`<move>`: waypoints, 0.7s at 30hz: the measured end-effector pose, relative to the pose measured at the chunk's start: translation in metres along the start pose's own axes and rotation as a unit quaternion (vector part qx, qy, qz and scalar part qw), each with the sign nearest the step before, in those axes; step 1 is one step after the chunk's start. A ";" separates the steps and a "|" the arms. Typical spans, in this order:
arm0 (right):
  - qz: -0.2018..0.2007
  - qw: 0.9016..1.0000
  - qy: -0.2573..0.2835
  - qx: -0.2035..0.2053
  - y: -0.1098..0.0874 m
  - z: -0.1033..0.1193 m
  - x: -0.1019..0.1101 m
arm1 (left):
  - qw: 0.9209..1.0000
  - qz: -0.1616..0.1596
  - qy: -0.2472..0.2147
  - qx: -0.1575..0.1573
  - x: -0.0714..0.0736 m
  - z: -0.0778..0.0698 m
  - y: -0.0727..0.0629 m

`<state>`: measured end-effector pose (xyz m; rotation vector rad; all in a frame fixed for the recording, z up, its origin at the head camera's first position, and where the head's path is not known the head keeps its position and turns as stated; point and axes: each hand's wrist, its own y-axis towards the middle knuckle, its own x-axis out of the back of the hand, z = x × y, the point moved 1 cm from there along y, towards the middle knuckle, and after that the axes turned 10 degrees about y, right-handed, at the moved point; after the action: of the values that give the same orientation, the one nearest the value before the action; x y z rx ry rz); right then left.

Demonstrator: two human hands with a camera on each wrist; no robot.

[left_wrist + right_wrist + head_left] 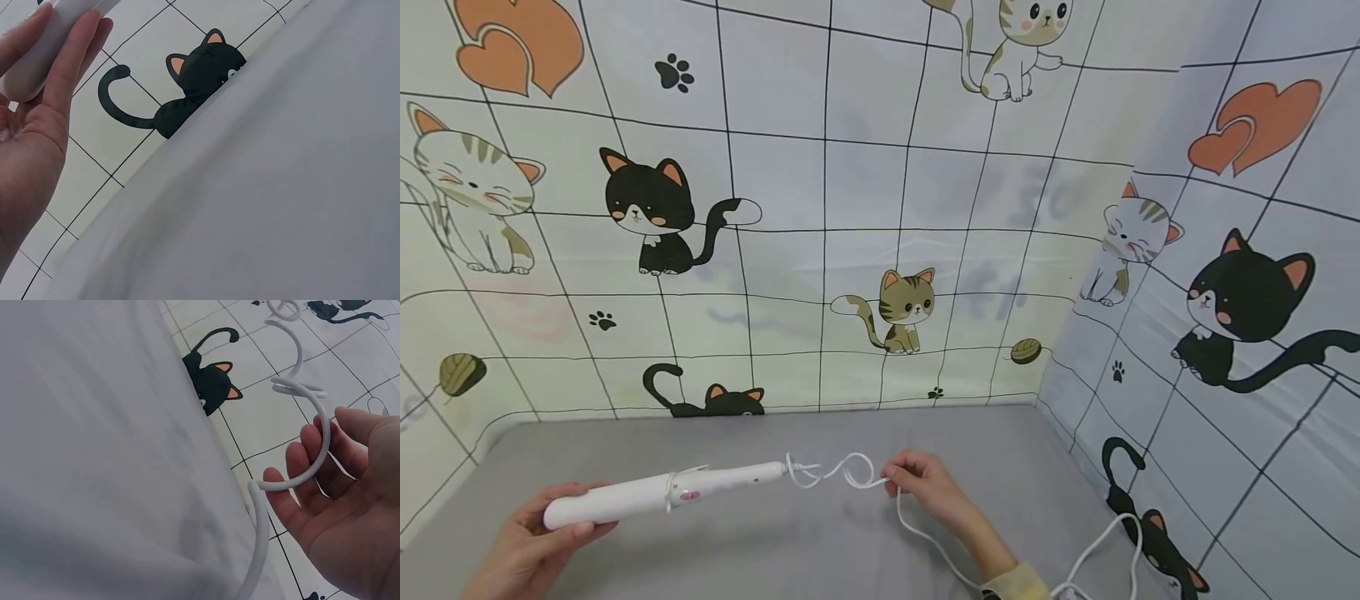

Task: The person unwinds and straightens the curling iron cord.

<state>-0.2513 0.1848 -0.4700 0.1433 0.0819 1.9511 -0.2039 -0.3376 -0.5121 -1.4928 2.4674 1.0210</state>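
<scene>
A white curling iron (722, 481) with a pink mark near its middle is held above the grey surface, nearly level. My left hand (531, 542) grips its thick rounded end between thumb and fingers; in the left wrist view that hand (37, 125) covers part of the white body (59, 37). From the thin end runs a white cord (857, 457), twisted into loops. My right hand (928, 487) pinches this cord a little right of the loops. Seen from the right wrist, the cord (322, 434) curves across the curled fingers of the right hand (350, 500).
A grey cloth-covered surface (760, 558) lies under both hands. Behind and to the right stand white grid-lined walls (790, 183) printed with cartoon cats and hearts. More cord (1093, 546) loops at the lower right, beside a yellowish sleeve (1018, 583).
</scene>
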 end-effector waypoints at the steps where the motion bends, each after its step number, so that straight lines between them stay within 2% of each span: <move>1: 0.005 1.000 0.005 0.003 0.000 -0.001 -0.001 | 1.000 0.000 0.001 -0.001 0.000 0.000 0.000; 8: 0.021 1.000 0.017 -0.006 0.002 -0.002 -0.008 | 1.000 0.002 -0.017 0.005 -0.002 -0.003 -0.001; 12: 0.025 0.999 0.020 -0.009 0.001 -0.002 -0.011 | 1.000 0.015 -0.027 -0.002 -0.002 -0.004 -0.002; 15: 0.031 0.999 0.019 -0.003 0.002 -0.003 -0.013 | 0.999 0.023 -0.023 -0.005 -0.003 -0.004 -0.002; 21: 0.042 0.999 0.023 0.007 0.002 -0.005 -0.017 | 1.000 0.019 -0.005 0.000 -0.004 -0.005 -0.001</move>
<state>-0.2475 0.1679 -0.4762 0.1131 0.1213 2.0378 -0.1996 -0.3375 -0.5073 -1.4424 2.4986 1.0324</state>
